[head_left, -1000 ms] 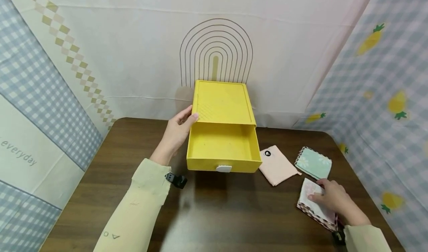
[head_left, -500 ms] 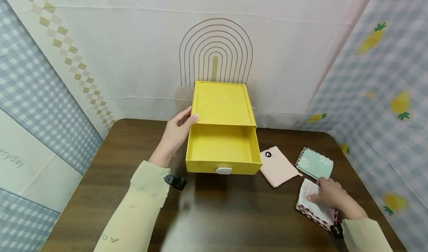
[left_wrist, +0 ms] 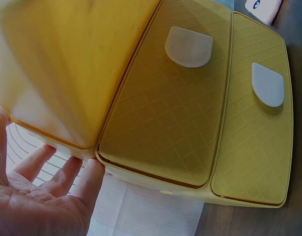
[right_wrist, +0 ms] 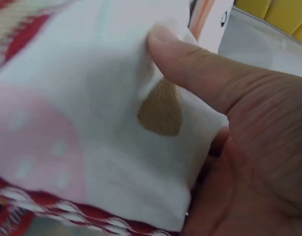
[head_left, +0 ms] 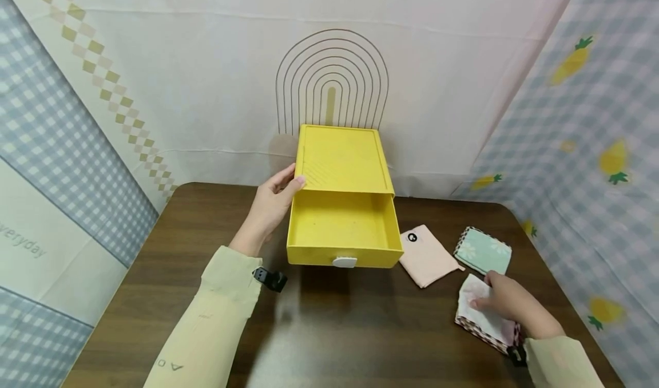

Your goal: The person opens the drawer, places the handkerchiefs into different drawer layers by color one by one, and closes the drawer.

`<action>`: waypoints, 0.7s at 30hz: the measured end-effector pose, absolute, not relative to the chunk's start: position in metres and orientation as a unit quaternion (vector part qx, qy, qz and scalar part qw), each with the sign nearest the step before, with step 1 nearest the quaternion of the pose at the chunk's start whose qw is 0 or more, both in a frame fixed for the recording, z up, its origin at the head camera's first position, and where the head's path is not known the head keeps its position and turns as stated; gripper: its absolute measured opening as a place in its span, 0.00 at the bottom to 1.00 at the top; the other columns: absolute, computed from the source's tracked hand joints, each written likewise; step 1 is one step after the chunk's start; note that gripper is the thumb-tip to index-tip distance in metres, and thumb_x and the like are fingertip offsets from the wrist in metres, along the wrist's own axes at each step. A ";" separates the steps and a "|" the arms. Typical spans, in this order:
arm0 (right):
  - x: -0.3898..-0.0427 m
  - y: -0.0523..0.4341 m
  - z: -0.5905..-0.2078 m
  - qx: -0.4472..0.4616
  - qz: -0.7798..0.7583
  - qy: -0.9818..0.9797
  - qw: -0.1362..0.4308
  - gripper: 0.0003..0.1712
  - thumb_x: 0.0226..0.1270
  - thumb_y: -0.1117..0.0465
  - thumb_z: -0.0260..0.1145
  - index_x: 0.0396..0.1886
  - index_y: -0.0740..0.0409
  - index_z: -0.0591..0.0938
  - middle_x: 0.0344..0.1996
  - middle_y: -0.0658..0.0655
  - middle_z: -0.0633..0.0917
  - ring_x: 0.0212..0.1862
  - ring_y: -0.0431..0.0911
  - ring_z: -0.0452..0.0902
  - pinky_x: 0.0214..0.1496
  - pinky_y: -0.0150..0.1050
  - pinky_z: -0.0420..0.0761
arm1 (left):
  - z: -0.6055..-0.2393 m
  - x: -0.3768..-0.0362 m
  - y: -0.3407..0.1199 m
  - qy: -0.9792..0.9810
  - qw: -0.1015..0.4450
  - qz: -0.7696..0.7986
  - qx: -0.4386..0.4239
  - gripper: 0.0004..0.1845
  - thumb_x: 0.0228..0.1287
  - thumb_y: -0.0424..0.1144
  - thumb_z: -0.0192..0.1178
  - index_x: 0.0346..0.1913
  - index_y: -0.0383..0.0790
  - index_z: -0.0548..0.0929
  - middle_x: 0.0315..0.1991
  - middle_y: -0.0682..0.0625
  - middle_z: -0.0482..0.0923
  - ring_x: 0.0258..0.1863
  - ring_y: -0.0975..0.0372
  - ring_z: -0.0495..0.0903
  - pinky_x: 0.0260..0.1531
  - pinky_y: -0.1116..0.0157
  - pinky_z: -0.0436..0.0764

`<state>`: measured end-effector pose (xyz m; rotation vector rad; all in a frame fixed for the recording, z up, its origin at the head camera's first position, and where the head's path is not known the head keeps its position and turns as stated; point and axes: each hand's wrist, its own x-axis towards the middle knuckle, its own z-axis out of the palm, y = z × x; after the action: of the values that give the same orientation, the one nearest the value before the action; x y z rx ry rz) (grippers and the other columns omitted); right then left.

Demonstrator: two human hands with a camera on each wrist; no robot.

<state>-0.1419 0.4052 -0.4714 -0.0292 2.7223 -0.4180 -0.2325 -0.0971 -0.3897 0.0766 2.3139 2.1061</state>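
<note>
A yellow drawer cabinet (head_left: 342, 156) stands at the back middle of the table, its top drawer (head_left: 346, 256) pulled out. My left hand (head_left: 270, 208) holds the cabinet's left side, thumb at the top front edge and fingers along the side wall. Two lower drawers (left_wrist: 165, 108) with pale tabs are closed in the left wrist view. At the right, my right hand (head_left: 520, 308) pinches a folded white towel (head_left: 476, 313) with a red checked edge. The right wrist view shows the thumb on top of the towel (right_wrist: 106, 142) and fingers at its underside, mostly hidden.
A folded pink towel (head_left: 427, 256) with a round black mark lies just right of the drawer. Behind my right hand is a folded mint green towel (head_left: 484, 250). Patterned cloth walls (head_left: 216, 79) enclose the brown table (head_left: 360, 331) at back and sides.
My right hand has drawn in slightly around the white towel, whose near-left corner bunches up a little. The left hand and the cabinet stay as they were.
</note>
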 end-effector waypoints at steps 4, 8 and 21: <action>-0.134 0.399 -0.462 -0.033 -0.201 0.961 0.188 0.26 0.56 0.50 0.74 0.25 0.58 0.65 0.19 0.51 0.63 0.23 0.45 0.61 0.23 0.38 0.62 | -0.391 -0.234 -0.097 0.737 0.004 0.676 0.026 0.37 0.56 0.66 0.62 0.69 0.63 0.68 0.66 0.60 0.68 0.62 0.63 0.67 0.62 0.59 0.69; -0.130 0.395 -0.448 -0.062 -0.221 0.952 0.201 0.25 0.59 0.52 0.72 0.24 0.57 0.64 0.20 0.50 0.62 0.22 0.43 0.59 0.23 0.36 0.61 | -0.391 -0.234 -0.097 0.739 0.006 0.674 0.028 0.38 0.56 0.67 0.62 0.70 0.63 0.68 0.66 0.60 0.68 0.62 0.64 0.68 0.62 0.60 0.69; -0.125 0.386 -0.404 -0.059 -0.253 0.952 0.162 0.25 0.66 0.47 0.66 0.32 0.61 0.65 0.17 0.48 0.61 0.19 0.41 0.58 0.20 0.36 0.62 | -0.391 -0.232 -0.096 0.738 0.011 0.674 0.025 0.39 0.57 0.67 0.61 0.71 0.62 0.67 0.67 0.61 0.66 0.65 0.63 0.65 0.63 0.59 0.68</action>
<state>-0.1252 0.3864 -0.4044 -0.1677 2.7179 -0.7212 -0.2317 -0.0965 -0.3910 0.0780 2.3023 2.1030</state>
